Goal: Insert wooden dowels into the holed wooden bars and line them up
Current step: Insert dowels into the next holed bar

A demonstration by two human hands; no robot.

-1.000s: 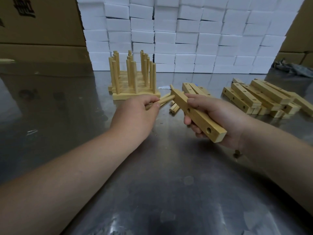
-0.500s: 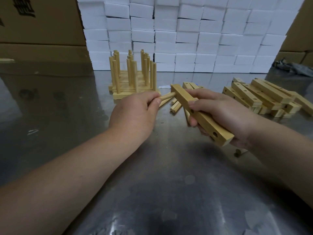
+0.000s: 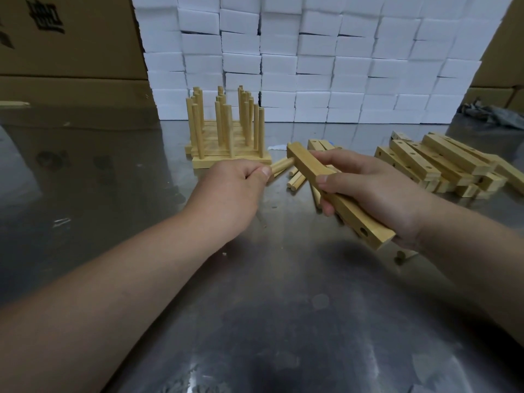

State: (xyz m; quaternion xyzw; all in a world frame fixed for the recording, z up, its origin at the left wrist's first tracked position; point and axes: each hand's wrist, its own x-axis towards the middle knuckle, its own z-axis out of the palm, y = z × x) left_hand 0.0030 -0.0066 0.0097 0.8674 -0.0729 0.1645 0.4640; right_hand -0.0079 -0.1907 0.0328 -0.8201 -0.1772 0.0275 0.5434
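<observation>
My right hand [image 3: 377,191] grips a holed wooden bar [image 3: 354,217] held above the table, its far end pointing away and left. My left hand [image 3: 238,182] pinches a wooden dowel [image 3: 282,165] whose tip sits in the hole at the bar's far end. An open hole shows near the bar's near end. Behind my left hand stands a row of finished bars [image 3: 226,157] with upright dowels. A few loose dowels [image 3: 296,181] lie on the table under the held bar.
A pile of bare holed bars [image 3: 442,163] lies at the right on the metal table [image 3: 269,307]. White foam blocks [image 3: 312,66] are stacked behind. Cardboard boxes [image 3: 68,52] stand at the left and far right.
My left hand brought the dowel to the bar's far end and pushed its tip into the hole. The right hand lowered the bar's near end slightly.
</observation>
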